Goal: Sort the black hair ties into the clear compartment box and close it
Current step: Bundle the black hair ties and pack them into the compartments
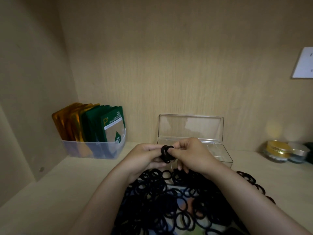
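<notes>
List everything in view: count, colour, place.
loose hair ties: many, black, heaped on the shelf, front
held hair ties: small bunch, black, between both hands
compartment box: one, clear, lid open, behind the hands
bin: one, translucent, back left
sachets: several, gold and green, standing in the bin
jars: two, gold-lidded and silver-lidded, far right
card: one, white, upper right
patterned sheet: one, multicoloured, under the heap
left hand: pinches the bunch
right hand: pinches the bunch

Forearms reach forward; left grip (pixel 147 156) and right grip (pixel 191 155) meet, fingers curled, pinching one bunch of black hair ties (pixel 165 154).
</notes>
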`<state>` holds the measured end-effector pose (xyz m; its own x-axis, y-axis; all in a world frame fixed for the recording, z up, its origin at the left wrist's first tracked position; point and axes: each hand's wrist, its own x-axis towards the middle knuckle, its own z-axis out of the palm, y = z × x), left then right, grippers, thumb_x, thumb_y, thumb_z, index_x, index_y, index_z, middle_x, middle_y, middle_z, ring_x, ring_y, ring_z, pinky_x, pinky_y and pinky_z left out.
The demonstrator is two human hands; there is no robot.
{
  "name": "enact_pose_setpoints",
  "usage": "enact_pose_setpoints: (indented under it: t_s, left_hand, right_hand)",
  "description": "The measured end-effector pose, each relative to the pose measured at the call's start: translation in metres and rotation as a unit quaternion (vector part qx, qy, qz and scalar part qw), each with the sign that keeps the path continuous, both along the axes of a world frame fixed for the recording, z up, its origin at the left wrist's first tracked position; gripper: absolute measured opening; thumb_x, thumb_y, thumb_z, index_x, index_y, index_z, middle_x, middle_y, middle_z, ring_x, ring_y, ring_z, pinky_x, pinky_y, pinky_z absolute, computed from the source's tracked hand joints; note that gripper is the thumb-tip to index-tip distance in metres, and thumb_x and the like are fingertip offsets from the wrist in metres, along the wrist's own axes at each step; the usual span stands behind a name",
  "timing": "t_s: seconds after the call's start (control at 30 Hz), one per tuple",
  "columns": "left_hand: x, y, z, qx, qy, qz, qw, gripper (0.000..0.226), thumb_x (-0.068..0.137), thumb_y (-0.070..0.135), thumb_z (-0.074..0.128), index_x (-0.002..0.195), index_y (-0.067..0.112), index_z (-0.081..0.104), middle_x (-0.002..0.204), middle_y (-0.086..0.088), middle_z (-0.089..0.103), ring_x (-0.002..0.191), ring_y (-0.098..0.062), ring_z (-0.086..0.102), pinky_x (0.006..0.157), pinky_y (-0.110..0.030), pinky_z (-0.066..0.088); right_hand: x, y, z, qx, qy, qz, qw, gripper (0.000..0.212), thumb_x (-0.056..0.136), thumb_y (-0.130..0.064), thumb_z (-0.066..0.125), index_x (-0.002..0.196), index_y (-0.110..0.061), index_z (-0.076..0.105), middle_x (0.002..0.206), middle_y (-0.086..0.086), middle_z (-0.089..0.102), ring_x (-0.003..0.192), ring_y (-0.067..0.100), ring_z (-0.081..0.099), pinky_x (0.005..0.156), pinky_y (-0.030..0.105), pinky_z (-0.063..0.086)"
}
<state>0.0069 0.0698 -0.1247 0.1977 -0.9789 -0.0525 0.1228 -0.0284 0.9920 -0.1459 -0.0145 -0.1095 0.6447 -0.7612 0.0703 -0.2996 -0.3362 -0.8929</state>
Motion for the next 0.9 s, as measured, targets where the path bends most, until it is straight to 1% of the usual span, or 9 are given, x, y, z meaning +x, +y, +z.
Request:
enact_pose_setpoints:
  t_s: [0.1,0.23,0.37,0.47,0.57,0.67,0.73,0.8,0.9]
  left_hand:
    - [0.001,0.001,0.002,0.002,0.031,-0.004,0.999,0.029,0.098,0.022,0.056,0.114,0.000,0.069,0.109,-0.019,0.073,0.105,-0.028,0.071,0.092,-0.036,0.058]
    - [0.005,0.002,-0.001,0.001,-0.067,-0.002,0.998,0.027,0.094,0.009,0.063,0.119,0.008,0.070,0.112,-0.009,0.074,0.105,-0.018,0.071,0.084,-0.025,0.058]
    - [0.016,0.008,0.003,0.015,-0.087,0.034,0.996,0.023,0.092,0.004,0.064,0.112,0.011,0.074,0.105,-0.011,0.076,0.099,-0.021,0.073,0.081,-0.024,0.060]
    - [0.027,0.012,0.006,0.016,-0.104,0.095,0.990,0.021,0.091,0.002,0.064,0.097,0.018,0.077,0.094,-0.007,0.078,0.091,-0.021,0.073,0.074,-0.023,0.060]
    - [0.037,0.012,0.005,0.026,-0.151,0.149,0.977,0.025,0.092,0.003,0.062,0.095,0.024,0.076,0.093,-0.001,0.076,0.088,-0.015,0.071,0.064,-0.017,0.056]
    - [0.040,0.012,0.003,0.055,-0.201,0.153,0.966,0.027,0.092,0.008,0.058,0.106,0.025,0.074,0.099,0.001,0.074,0.083,-0.009,0.071,0.068,-0.019,0.058]
    - [0.036,0.012,0.003,0.065,-0.223,0.134,0.963,0.030,0.093,0.010,0.056,0.113,0.025,0.073,0.105,0.001,0.072,0.086,-0.010,0.071,0.072,-0.019,0.059]
    - [0.033,0.013,0.004,0.066,-0.253,0.124,0.957,0.033,0.094,0.010,0.053,0.118,0.024,0.071,0.109,0.001,0.071,0.085,-0.008,0.069,0.063,-0.012,0.054]
    - [0.031,0.012,0.004,0.057,-0.284,0.124,0.949,0.036,0.095,0.008,0.053,0.122,0.024,0.070,0.111,-0.001,0.071,0.081,-0.005,0.066,0.056,-0.007,0.049]
  right_hand:
    - [0.000,0.001,0.001,-0.043,0.013,-0.018,0.999,0.018,0.093,-0.027,0.066,0.081,-0.013,0.068,0.048,0.003,0.063,0.032,0.013,0.046,0.037,0.018,0.035]
    - [0.001,0.004,-0.001,-0.084,0.026,0.001,0.996,0.016,0.092,-0.027,0.067,0.083,-0.015,0.071,0.051,0.004,0.065,0.033,0.011,0.049,0.037,0.018,0.036]
    - [0.005,0.006,-0.005,-0.039,-0.017,0.031,0.999,0.012,0.092,-0.025,0.070,0.092,-0.013,0.071,0.072,0.006,0.074,0.049,0.023,0.060,0.040,0.026,0.042]
    - [0.008,0.005,-0.006,-0.106,-0.034,0.014,0.994,0.004,0.089,-0.021,0.072,0.086,-0.019,0.069,0.069,-0.002,0.070,0.049,0.009,0.058,0.043,0.020,0.043]
    - [0.008,0.013,-0.009,-0.234,0.074,0.110,0.963,0.008,0.087,-0.019,0.072,0.090,-0.026,0.074,0.079,-0.011,0.068,0.062,-0.005,0.056,0.060,0.008,0.041]
    - [0.011,0.024,-0.018,-0.338,0.217,0.217,0.890,0.030,0.085,-0.018,0.066,0.110,-0.035,0.071,0.104,-0.019,0.060,0.088,-0.003,0.054,0.082,0.016,0.044]
    - [0.013,0.027,-0.023,-0.370,0.285,0.230,0.854,0.044,0.086,-0.021,0.062,0.127,-0.038,0.061,0.126,-0.016,0.053,0.111,0.006,0.052,0.095,0.025,0.044]
    - [0.013,0.026,-0.026,-0.370,0.294,0.217,0.854,0.047,0.087,-0.027,0.064,0.132,-0.037,0.057,0.133,-0.015,0.052,0.121,0.009,0.051,0.100,0.031,0.045]
    - [0.014,0.022,-0.029,-0.349,0.277,0.185,0.876,0.038,0.082,-0.038,0.072,0.120,-0.037,0.064,0.122,-0.016,0.064,0.113,0.008,0.058,0.095,0.034,0.049]
